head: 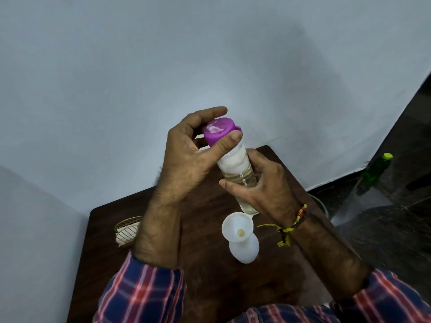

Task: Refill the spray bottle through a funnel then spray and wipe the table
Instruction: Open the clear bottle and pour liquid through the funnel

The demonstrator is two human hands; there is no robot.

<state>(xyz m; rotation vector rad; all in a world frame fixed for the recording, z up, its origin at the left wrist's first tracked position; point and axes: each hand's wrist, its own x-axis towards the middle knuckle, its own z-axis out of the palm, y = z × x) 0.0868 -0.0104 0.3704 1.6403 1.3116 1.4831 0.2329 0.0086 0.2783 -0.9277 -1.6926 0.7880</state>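
I hold a clear water bottle (238, 164) tilted above the dark wooden table (205, 229). My right hand (263, 185) grips its body, which has some clear liquid in it. My left hand (186, 155) curls round the bottle's purple cap (218, 131), thumb and fingers on its sides. Below the bottle a white spray bottle (245, 249) stands on the table with a white funnel (236, 226) in its neck. The spray head is not in view.
A gold wire basket (127, 229) holding something pale sits at the table's left edge, partly behind my left forearm. A green bottle (375, 171) with a lime cap stands on the dark floor at the right. Pale walls close in behind and to the left.
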